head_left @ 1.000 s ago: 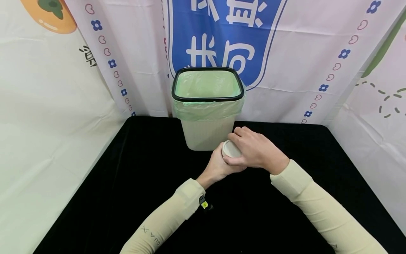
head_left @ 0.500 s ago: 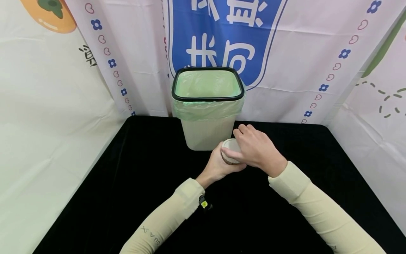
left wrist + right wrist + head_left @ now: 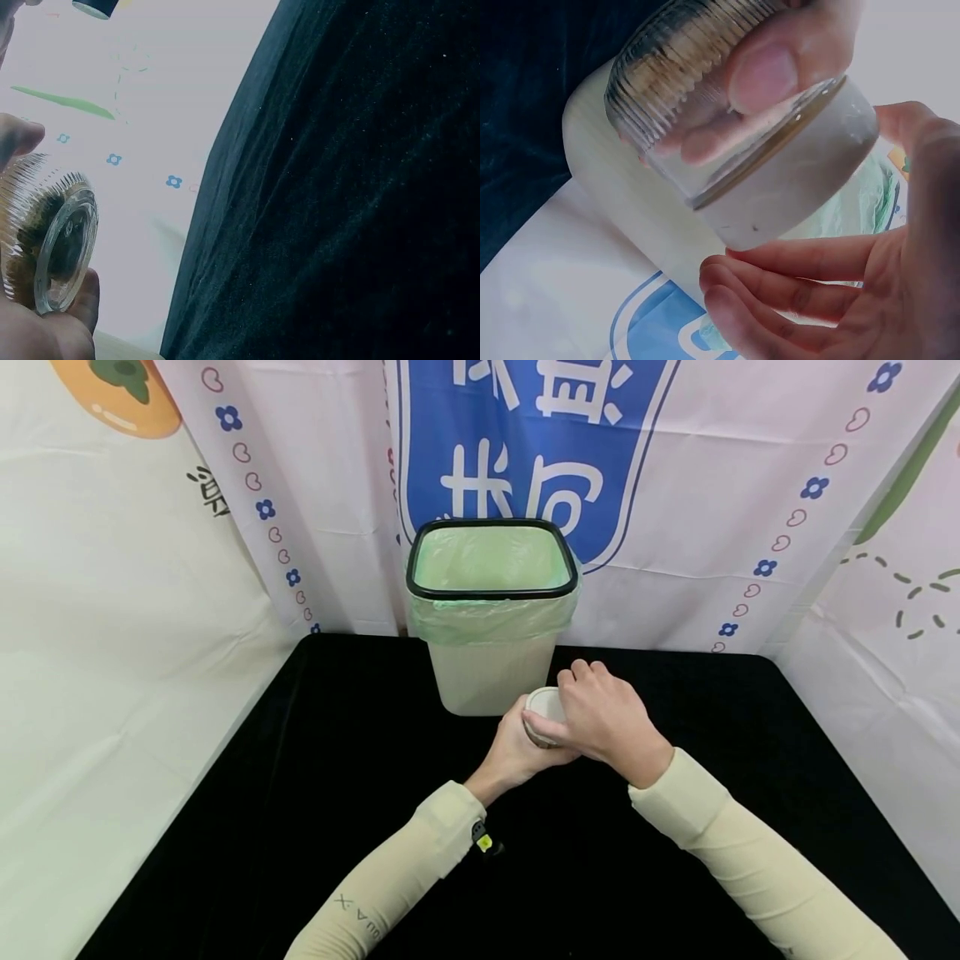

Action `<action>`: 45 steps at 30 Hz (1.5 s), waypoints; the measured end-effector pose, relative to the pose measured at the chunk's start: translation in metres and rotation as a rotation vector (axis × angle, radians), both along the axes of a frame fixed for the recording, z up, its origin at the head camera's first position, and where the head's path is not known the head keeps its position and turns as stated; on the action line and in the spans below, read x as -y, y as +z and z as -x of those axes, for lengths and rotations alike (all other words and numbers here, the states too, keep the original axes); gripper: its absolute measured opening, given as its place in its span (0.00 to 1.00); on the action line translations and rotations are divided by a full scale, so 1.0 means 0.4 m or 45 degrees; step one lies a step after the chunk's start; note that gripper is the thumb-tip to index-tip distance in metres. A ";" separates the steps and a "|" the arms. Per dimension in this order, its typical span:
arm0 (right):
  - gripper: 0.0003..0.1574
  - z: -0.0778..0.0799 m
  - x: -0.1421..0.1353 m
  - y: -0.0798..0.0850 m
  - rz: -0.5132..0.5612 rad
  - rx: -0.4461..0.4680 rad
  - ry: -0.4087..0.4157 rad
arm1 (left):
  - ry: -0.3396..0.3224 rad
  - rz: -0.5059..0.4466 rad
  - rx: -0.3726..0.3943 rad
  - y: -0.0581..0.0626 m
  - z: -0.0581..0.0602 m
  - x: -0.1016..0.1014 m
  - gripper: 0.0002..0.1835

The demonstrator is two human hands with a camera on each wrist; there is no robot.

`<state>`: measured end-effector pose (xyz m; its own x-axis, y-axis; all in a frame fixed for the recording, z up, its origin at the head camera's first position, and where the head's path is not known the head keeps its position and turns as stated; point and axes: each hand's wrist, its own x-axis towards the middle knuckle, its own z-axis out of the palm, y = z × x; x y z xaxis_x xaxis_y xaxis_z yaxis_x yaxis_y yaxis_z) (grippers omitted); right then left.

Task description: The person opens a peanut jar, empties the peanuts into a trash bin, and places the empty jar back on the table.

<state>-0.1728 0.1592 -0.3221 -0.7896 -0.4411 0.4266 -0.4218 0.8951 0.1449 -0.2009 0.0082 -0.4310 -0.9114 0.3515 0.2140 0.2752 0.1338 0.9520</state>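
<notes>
A ribbed clear glass jar [image 3: 664, 79], partly filled with something brown, carries a white lid [image 3: 802, 169]. My left hand [image 3: 519, 747] grips the jar round its side; its round glass base [image 3: 67, 247] shows in the left wrist view. At the lid, my right hand [image 3: 609, 718] has the thumb on one side of the rim and fingers on the other, holding it between them. From the head view, the lid's flat top is partly covered by the right hand, and most of the jar's body is hidden by both hands.
Just behind the hands stands a pale trash bin [image 3: 487, 677] with a black rim and a green liner bag [image 3: 491, 620]. Black cloth [image 3: 360, 760] covers the table. Printed white curtains [image 3: 720, 527] rise at the back and both sides.
Over the last second my right hand has turned at the lid, its fingers shifting right and its wrist coming slightly nearer me. The left hand has hardly moved.
</notes>
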 end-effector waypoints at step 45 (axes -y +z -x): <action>0.31 0.023 -0.020 0.012 -0.013 0.112 0.316 | -0.053 -0.017 0.056 0.018 -0.016 0.007 0.45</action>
